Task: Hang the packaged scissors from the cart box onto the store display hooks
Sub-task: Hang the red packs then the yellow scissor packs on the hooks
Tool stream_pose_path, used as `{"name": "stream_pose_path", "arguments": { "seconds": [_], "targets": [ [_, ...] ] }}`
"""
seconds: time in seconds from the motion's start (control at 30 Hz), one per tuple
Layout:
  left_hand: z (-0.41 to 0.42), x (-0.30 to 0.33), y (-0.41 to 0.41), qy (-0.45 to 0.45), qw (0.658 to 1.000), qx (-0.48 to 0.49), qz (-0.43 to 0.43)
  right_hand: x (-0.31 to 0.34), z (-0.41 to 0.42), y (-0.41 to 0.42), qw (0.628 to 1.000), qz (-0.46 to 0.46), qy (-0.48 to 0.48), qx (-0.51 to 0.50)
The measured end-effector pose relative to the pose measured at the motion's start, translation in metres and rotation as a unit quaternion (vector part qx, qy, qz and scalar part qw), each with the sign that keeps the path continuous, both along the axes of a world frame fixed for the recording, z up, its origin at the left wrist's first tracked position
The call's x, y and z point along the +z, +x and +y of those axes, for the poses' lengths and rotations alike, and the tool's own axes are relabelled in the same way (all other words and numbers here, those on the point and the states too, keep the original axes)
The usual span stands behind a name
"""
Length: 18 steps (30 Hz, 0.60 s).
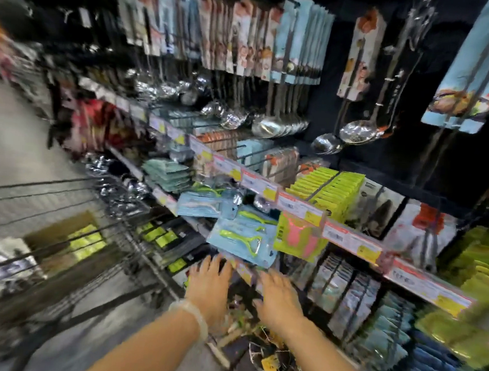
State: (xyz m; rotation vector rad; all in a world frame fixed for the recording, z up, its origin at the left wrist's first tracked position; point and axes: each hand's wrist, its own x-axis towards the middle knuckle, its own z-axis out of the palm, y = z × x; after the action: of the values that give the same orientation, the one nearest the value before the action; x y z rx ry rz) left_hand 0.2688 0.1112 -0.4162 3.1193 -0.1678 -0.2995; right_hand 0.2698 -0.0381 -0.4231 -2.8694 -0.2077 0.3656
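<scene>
Two hands, left hand (210, 278) and right hand (279, 296), fingers spread flat, holding nothing, just below blue peeler pack (241, 240), wire cart (68, 248) left of it.

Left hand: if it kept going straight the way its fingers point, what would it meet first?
Probably the blue peeler package hanging just beyond the left hand; its fingertips already sit at that pack's lower edge. Motion blur leaves the depth unclear.

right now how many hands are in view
2: the left hand reaches toward the lower shelf below the blue peeler packs; the right hand is beside it, fingers spread over the hanging packs. Neither plainly holds anything, though blur hides detail.
</scene>
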Motion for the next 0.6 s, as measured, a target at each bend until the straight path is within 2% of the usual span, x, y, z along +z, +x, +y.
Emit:
{"name": "stream_pose_path", "arguments": {
  "seconds": [0.23,0.6],
  "targets": [
    [0.146,0.008,0.006,-0.014,0.993,0.113,-0.017,0.023,0.144,0.037,0.992,-0.025,-0.027,0.123],
    [0.389,-0.014,0.023,-0.018,0.962,0.274,0.004,-0.006,0.375,0.089,0.973,0.037,-0.031,0.226]
  ]
}}
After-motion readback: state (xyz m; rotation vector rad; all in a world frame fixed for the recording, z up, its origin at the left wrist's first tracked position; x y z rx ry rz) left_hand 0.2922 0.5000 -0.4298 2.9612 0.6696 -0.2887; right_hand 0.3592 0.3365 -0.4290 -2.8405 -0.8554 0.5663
